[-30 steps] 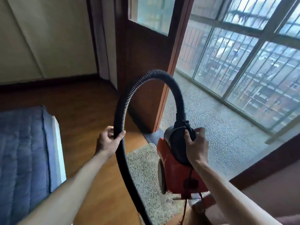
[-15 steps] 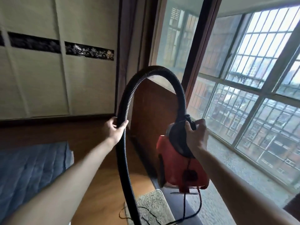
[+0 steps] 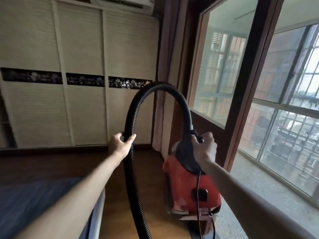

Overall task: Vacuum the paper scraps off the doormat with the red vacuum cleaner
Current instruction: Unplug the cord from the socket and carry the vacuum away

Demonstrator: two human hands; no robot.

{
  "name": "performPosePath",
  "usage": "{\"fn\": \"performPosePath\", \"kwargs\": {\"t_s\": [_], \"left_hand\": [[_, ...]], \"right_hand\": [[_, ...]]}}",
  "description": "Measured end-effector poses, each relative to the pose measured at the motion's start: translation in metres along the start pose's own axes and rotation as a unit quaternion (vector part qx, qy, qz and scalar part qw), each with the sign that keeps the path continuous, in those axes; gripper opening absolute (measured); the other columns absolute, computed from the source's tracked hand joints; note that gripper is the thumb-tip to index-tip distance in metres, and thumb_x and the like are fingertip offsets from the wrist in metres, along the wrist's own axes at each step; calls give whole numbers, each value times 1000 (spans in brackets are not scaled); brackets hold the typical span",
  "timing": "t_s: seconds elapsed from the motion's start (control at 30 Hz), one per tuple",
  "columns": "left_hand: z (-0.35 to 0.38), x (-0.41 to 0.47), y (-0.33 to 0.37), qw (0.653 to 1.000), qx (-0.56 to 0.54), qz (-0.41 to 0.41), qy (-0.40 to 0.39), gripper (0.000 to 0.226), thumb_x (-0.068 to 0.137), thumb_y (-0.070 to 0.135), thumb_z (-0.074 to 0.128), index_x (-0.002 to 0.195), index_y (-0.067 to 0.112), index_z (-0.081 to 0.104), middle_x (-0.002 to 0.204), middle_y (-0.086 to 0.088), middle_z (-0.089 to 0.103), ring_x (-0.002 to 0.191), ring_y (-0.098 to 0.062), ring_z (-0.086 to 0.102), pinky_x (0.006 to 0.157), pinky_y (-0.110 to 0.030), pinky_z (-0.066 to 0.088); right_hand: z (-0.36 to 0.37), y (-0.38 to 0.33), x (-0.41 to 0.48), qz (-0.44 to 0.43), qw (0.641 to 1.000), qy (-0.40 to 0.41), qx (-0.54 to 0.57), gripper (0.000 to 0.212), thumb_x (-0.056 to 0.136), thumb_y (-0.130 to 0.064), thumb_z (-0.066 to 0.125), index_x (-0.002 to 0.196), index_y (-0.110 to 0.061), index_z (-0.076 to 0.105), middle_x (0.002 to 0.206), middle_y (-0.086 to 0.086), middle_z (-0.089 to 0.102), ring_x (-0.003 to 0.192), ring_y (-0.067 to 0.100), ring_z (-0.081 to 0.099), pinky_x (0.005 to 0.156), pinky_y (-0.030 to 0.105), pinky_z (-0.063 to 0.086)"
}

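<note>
The red vacuum cleaner [image 3: 188, 185] hangs in the air at centre right, carried by its black top handle. My right hand [image 3: 206, 149] grips that handle. A black ribbed hose [image 3: 155, 87] arches up from the body and drops down on the left. My left hand [image 3: 120, 144] is closed around the hose partway down. A thin black power cord [image 3: 198, 195] dangles over the red body. The doormat and the paper scraps are out of view.
A blue quilted mattress [image 3: 25, 204] lies at lower left. Cream wardrobe doors [image 3: 77, 100] fill the far wall. A dark wooden door with a glass pane [image 3: 224, 75] stands at right, with barred windows [image 3: 284, 144] and a speckled balcony floor [image 3: 259, 195] beyond. Wooden floor [image 3: 155, 169] lies below.
The view has tilted upward and the doormat has dropped out of sight. Both hands have kept their grips, and the vacuum has been lifted higher off the floor.
</note>
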State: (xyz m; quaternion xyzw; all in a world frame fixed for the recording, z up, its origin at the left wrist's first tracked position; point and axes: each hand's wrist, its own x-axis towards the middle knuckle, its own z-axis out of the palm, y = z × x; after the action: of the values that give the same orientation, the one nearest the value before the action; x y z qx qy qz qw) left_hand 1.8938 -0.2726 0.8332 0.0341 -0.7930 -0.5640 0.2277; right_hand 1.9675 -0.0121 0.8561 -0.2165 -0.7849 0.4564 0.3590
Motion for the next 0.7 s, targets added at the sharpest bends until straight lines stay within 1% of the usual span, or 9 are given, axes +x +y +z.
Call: {"fn": "performPosePath", "kwargs": {"t_s": [0.1,0.2,0.27,0.37,0.43,0.5,0.6,0.7], "left_hand": [[8,29,1,999,25,3,25,30,84,39,76,92,11,68,83,-4,64,80,-25,58,70,-30,43],[11,57,-2,998,39,10,41,31,83,41,76,84,12,64,76,-5,62,78,-28,60,67,-31,41],[11,75,-7,997,51,10,50,32,83,41,76,84,12,63,74,-5,61,77,-28,59,66,-31,41],[10,100,-14,996,67,6,59,35,84,41,75,91,8,66,78,-6,62,76,-26,57,67,-31,42],[12,115,-20,995,75,4,64,38,84,42,75,93,7,66,79,-7,62,77,-27,57,68,-33,44],[16,132,-29,994,83,-3,64,39,84,43,74,94,7,65,75,-5,59,77,-27,56,69,-35,45],[22,162,-44,994,89,-11,58,39,83,45,74,94,8,67,67,1,55,77,-29,59,64,-33,43],[30,204,-59,994,95,-13,50,36,83,45,74,94,11,67,70,0,58,77,-28,60,63,-31,41]], "right_hand": [[30,-5,24,7,1000,-27,-1,28,85,-41,65,91,-19,48,78,-2,58,76,27,64,72,47,57],[60,-6,45,4,999,-48,0,28,86,-41,64,93,-19,48,84,3,61,80,30,65,73,47,57],[80,-7,58,-1,998,-60,-2,29,86,-41,64,94,-18,48,85,4,62,81,31,65,73,45,56],[108,-8,74,-2,998,-70,-4,30,88,-41,63,97,-17,48,77,-1,57,78,30,64,72,43,56],[126,-8,83,-3,997,-74,-3,30,88,-41,63,99,-16,49,75,-4,54,76,28,63,71,42,56],[145,-7,92,0,997,-79,1,30,89,-41,63,98,-16,49,75,-4,54,74,27,62,70,42,56],[174,-7,109,0,997,-83,4,29,88,-40,63,95,-16,49,75,-3,55,74,27,62,67,39,54],[211,-6,131,-1,996,-91,-1,27,88,-39,63,94,-16,49,79,0,56,74,25,61,63,34,49]]}}
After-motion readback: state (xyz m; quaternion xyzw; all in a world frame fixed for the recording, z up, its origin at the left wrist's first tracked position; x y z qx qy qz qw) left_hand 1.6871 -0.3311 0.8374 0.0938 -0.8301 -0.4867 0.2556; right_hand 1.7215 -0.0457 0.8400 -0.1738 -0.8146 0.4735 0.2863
